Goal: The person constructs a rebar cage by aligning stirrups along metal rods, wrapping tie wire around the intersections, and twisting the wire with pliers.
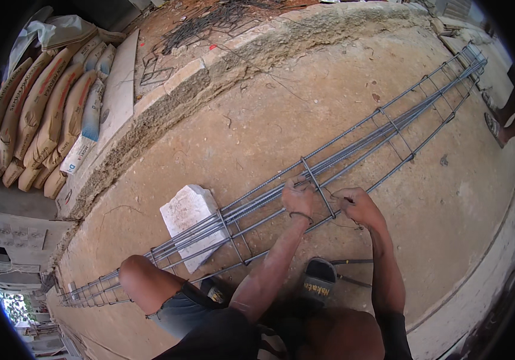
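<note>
A long rebar cage (379, 142) runs diagonally from the lower left to the upper right, its steel bars crossed by square stirrups. My left hand (299, 195) is closed over the bars, left of a stirrup (318, 187); what its fingers grip is hidden. A dark band circles that wrist. Just right of the same stirrup, my right hand (358, 207) pinches a thin tie wire (333, 195) close to the cage's near side. Beneath the bars, a pale stone block (187, 207) lies left of my hands.
Stacked paper sacks (47, 114) stand at the far left. Behind the cage runs a rough concrete ledge (209, 75), with loose bent steel (209, 24) beyond it. Another person's foot (497, 129) is at the right. Two dark rods (353, 261) lie by my sandal (320, 276).
</note>
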The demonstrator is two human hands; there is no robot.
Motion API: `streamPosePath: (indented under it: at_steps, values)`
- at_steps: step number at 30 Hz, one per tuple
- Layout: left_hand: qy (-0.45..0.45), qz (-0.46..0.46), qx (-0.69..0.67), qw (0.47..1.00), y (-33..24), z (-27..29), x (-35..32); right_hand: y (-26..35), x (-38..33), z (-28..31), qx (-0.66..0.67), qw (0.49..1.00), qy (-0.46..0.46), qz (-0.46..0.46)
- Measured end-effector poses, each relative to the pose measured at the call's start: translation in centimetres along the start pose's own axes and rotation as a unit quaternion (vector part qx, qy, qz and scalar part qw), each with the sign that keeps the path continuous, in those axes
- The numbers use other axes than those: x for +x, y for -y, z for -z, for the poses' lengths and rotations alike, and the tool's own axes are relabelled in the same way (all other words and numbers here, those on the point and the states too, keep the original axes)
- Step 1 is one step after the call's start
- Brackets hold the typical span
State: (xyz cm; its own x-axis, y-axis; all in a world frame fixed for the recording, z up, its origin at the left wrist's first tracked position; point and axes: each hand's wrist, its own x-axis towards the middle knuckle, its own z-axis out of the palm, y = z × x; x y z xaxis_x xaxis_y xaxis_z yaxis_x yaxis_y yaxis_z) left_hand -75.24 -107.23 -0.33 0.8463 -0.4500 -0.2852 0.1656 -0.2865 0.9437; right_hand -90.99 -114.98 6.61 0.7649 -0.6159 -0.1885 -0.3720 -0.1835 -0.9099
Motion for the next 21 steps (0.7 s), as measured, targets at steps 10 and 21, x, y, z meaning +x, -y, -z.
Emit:
streamPosePath:
  at_steps: [10,21]
  values:
    - [0.033,-0.047,0.104,0.993,-1.1,-0.3,-0.2,-0.2,2.0,-4.7,-0.33,0.935,-0.122,0.043]
    - [0.01,-0.098,0.203,0.974,-1.2,-0.4,-0.4,-2.2,2.4,-8.1,-0.34,0.915,-0.203,0.076]
